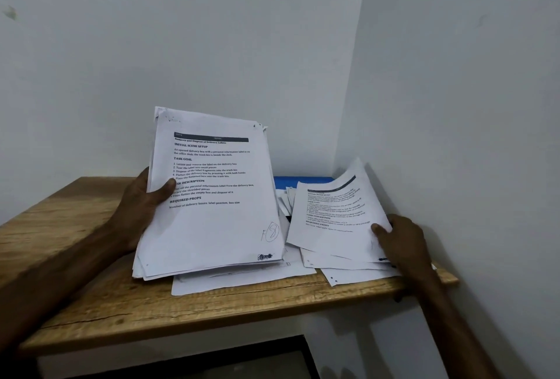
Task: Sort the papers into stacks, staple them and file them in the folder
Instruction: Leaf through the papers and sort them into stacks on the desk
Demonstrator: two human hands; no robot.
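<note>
- Left hand gripped the thick paper stack by its left edge, thumb in front.
- Right hand pinched a thinner sheaf at its lower corner, near the wall.
- Blue folder lay beyond it; bare table spread left of the left hand.

The left hand shows only its thumb and palm; its fingers lie hidden behind the raised stack it grips. The right hand shows its thumb on the smaller sheaf, the rest of its grip covered by the paper. The print on that sheaf is too blurred to read. A blue folder shows only as a strip behind the papers. The loose sheets lying on the tabletop are mostly covered. A small dark thing between the two bundles cannot be identified. Both forearms run out of the picture, and the tabletop is cut off at the left edge.
</note>
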